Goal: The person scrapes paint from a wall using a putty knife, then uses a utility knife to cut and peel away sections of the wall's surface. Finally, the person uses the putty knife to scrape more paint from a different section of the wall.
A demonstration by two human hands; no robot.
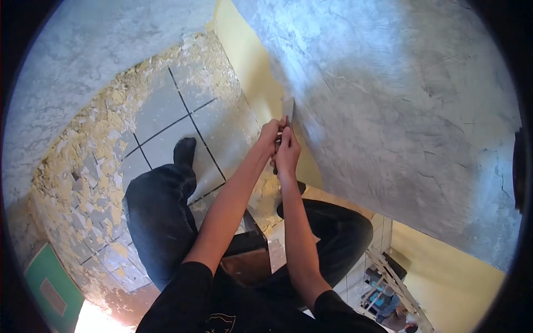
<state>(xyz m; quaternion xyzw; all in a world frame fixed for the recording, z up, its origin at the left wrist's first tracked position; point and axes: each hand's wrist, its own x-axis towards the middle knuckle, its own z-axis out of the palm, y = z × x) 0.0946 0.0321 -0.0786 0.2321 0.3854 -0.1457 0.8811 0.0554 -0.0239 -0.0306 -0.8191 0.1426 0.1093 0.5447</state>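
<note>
Both my hands grip a scraper with a flat metal blade. My left hand wraps around it close to the blade, while my right hand closes over the handle, whose dark end sticks out below the fingers. The blade meets the wall where a strip of yellow paint borders the bare grey surface. My fingers hide most of the handle.
Yellow and grey paint flakes cover much of the tiled floor. A dark box-like seat is beneath me. At lower right are a wooden ladder and another person. A green panel stands at lower left.
</note>
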